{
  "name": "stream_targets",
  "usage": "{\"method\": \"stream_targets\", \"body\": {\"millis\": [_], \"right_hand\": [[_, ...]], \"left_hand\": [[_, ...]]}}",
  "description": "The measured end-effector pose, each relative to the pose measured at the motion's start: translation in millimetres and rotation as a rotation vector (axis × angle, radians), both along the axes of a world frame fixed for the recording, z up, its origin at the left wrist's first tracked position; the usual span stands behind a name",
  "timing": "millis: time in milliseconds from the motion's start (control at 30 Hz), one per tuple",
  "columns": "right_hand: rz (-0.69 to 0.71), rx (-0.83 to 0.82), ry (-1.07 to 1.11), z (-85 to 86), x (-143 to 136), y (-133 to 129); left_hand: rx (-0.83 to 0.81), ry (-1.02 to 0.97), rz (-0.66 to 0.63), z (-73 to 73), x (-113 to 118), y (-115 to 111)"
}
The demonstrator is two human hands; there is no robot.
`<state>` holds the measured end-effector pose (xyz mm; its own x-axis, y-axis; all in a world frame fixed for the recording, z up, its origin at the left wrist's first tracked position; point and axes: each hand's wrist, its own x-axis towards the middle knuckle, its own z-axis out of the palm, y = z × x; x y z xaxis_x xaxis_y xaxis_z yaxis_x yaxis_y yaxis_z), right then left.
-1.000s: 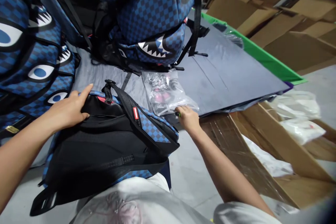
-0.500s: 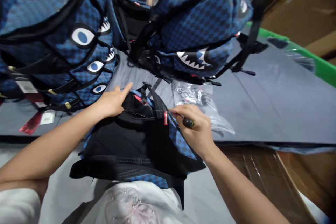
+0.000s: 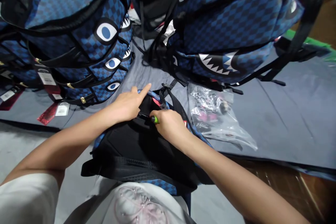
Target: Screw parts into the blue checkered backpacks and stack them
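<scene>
A black and blue-checkered backpack lies across my lap and the table's edge, its top opening facing away from me. My left hand grips the left side of its upper edge, index finger stretched along the rim and the other fingers partly hidden. Over the opening, my right hand is closed around a small tool with a black and green handle. The tool's working end is hidden, so its kind cannot be told. Close to that hand, a red tag and black straps show on the bag.
Stacked blue-checkered backpacks with eye and teeth prints stand at left, hang tags dangling. More such backpacks sit ahead and right. A clear plastic bag of small parts lies on the grey table. Green edging runs behind.
My right hand has moved left with the tool, from the bag's right edge to over its opening. My left hand keeps its hold on the rim. The camera view has shifted.
</scene>
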<state>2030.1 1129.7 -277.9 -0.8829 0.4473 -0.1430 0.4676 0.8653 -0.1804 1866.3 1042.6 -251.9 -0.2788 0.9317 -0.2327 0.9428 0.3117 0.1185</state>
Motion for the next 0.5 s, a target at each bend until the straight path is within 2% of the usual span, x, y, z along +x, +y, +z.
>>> {"method": "stream_targets", "body": {"millis": [67, 167, 300, 400, 500], "right_hand": [[0.068, 0.041, -0.091, -2.7, -8, -1], [0.131, 0.051, -0.109, -6.7, -15, 1], [0.214, 0.073, -0.165, -5.1, -19, 1], [0.225, 0.123, -0.213, 0.6, -17, -3], [0.166, 0.104, -0.100, 3.4, -18, -7]], "left_hand": [[0.122, -0.169, 0.004, -9.4, -7, -15], [0.306, -0.407, 0.023, -32.5, -14, -44], [0.364, -0.381, 0.143, -57.9, -12, -64], [0.410, -0.394, 0.137, -63.9, -8, -63], [0.459, -0.407, 0.106, -64.9, -9, -63]]}}
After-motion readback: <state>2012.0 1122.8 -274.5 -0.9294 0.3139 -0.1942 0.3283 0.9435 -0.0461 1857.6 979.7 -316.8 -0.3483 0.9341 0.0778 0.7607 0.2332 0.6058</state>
